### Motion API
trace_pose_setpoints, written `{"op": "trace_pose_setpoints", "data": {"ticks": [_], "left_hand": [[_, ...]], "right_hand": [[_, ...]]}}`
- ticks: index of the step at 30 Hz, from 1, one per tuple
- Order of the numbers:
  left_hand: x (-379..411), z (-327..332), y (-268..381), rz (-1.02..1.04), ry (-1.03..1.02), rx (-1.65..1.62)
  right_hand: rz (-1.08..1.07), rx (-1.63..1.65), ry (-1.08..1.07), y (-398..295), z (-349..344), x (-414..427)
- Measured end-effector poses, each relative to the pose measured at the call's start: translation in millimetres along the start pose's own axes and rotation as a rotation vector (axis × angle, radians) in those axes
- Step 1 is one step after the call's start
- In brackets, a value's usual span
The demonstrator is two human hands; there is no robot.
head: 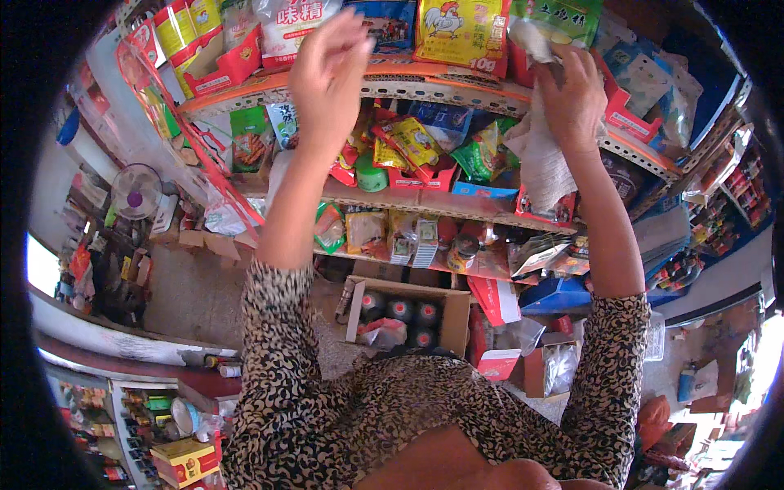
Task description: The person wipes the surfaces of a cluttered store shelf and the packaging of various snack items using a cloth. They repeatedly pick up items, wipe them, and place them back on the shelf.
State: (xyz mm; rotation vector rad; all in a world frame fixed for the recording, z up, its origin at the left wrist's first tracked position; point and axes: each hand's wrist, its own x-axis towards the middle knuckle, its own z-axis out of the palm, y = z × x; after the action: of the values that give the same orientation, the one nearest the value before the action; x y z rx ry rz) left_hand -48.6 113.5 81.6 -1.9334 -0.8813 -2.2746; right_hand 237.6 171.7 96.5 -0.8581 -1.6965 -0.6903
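My left hand (pixel 327 79) is raised in front of the top shelf, blurred, with nothing seen in it. Behind it stands a white seasoning packet (pixel 288 27), partly covered by the fingers. My right hand (pixel 572 101) grips a whitish cloth (pixel 545 162), which hangs down over the shelf edge. A bunched end of the cloth rises above the fingers, before a green seasoning packet (pixel 560 21). Between my hands, a yellow packet with a chicken picture (pixel 459 30) stands upright on the orange-edged top shelf (pixel 441 79).
Lower shelves hold more packets, a green-lidded tub (pixel 371 174) and a dark-lidded jar (pixel 463 248). An open cardboard box of bottles (pixel 456 312) sits on the floor before me. Red plastic strips (pixel 208 165) hang at the left shelf end, near an electric fan (pixel 136 193).
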Motion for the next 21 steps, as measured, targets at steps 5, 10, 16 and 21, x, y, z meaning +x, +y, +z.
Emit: {"op": "trace_pose_setpoints", "data": {"ticks": [5, 10, 16, 21], "left_hand": [[-133.8, -48.4, -49.8, -0.416, -0.001, -0.049], [-179.4, -2.3, -98.3, -0.876, -0.259, 0.257], [-181.0, 33.4, -118.1, -0.608, -0.488, 0.717], [-171.9, 57.9, -109.6, -0.732, -0.3, 0.682]], "right_hand": [[0.157, -0.01, 0.054, -8.9, 18.6, -4.0], [0.166, -0.089, 0.066, -1.9, 17.6, -7.6], [0.149, -0.138, 0.029, -0.9, 21.4, -7.5], [0.183, -0.132, 0.021, -0.7, 20.9, -8.7]]}}
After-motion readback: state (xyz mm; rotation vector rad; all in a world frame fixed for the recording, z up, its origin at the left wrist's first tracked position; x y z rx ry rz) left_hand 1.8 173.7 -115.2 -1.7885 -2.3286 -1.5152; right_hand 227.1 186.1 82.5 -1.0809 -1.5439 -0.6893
